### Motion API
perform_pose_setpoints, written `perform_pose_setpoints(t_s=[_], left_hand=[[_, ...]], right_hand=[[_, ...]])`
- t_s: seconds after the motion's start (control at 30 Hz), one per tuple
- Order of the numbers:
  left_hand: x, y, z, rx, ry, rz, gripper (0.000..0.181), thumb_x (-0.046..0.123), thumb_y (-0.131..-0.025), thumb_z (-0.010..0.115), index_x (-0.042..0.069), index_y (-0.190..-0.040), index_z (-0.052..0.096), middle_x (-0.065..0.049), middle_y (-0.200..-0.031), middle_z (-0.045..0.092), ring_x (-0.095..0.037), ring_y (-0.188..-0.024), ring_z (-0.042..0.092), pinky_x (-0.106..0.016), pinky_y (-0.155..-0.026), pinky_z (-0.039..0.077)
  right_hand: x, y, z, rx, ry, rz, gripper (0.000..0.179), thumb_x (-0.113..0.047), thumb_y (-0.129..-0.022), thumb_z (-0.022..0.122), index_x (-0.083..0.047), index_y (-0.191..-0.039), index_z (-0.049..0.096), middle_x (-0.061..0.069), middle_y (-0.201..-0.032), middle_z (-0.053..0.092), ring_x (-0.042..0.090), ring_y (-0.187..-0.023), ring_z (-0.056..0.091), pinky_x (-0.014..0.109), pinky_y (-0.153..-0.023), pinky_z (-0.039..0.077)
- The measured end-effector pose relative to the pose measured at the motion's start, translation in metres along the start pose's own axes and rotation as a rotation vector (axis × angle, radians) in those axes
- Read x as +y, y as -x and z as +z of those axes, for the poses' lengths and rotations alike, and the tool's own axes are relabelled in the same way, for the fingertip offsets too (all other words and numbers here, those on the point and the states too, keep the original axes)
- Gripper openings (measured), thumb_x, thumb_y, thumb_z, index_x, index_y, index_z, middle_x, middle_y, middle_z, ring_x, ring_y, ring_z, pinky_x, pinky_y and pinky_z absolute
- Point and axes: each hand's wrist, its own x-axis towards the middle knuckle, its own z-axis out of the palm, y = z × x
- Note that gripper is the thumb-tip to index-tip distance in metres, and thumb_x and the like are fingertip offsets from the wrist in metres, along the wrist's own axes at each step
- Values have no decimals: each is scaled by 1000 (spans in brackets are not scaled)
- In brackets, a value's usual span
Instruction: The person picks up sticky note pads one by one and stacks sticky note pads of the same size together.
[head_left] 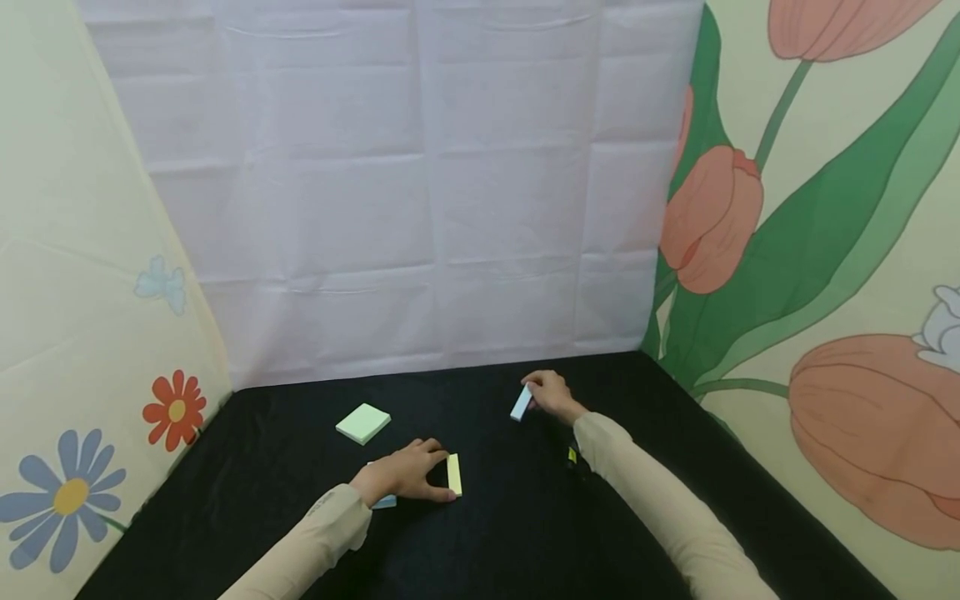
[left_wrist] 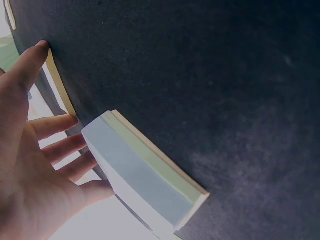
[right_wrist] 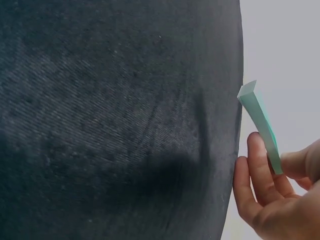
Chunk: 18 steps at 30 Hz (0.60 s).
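My left hand [head_left: 408, 472] holds a narrow pale yellow sticky-note pad [head_left: 453, 475] by its two ends, thumb at one and index finger at the other. In the left wrist view the yellow pad [left_wrist: 62, 92] spans that gap, while the other fingers lie spread close to a stack of blue, green and pale sticky notes [left_wrist: 145, 165]. Farther back, my right hand [head_left: 553, 393] pinches one end of a narrow pale blue-green sticky-note pad [head_left: 521, 403]. The right wrist view shows this pad [right_wrist: 262, 120] raised off the cloth between thumb and fingers.
A light green square sticky-note pad [head_left: 363, 423] lies on the black cloth [head_left: 480, 550] at the left. Beside the right forearm is a small black-and-yellow object [head_left: 572, 456], partly hidden. A white sheet [head_left: 435, 208] hangs behind, with flowered cloths [head_left: 825, 275] at both sides.
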Motion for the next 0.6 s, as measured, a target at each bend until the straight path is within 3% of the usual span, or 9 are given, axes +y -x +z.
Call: perform_pose_setpoints(t_s=[0.23, 0.4, 0.6], left_hand=[[0, -1, -1, -7, -1, -7, 74, 60, -88, 65, 9, -140, 54, -9, -140, 47, -27, -124, 46, -46, -98, 44], [-1, -2, -1, -11, -2, -14, 75, 61, -88, 64, 10, -141, 53, -9, -141, 47, -26, -124, 46, -46, -98, 43], [-2, -1, 0, -7, -2, -12, 74, 62, -87, 64, 11, -141, 54, -8, -140, 48, -26, -122, 46, -45, -97, 44]], right_hand=[[3, 2, 2, -58, -51, -49, 22, 2, -98, 49, 11, -111, 65, 16, -85, 64, 20, -62, 64, 32, -59, 53], [-3, 4, 8, -92, -53, -1, 24, 1, -99, 50, 13, -115, 64, 19, -93, 64, 20, -66, 64, 32, -63, 55], [-7, 9, 15, -146, -44, -1, 25, 2, -100, 49, 15, -117, 63, 20, -99, 63, 20, -69, 63, 33, -66, 56]])
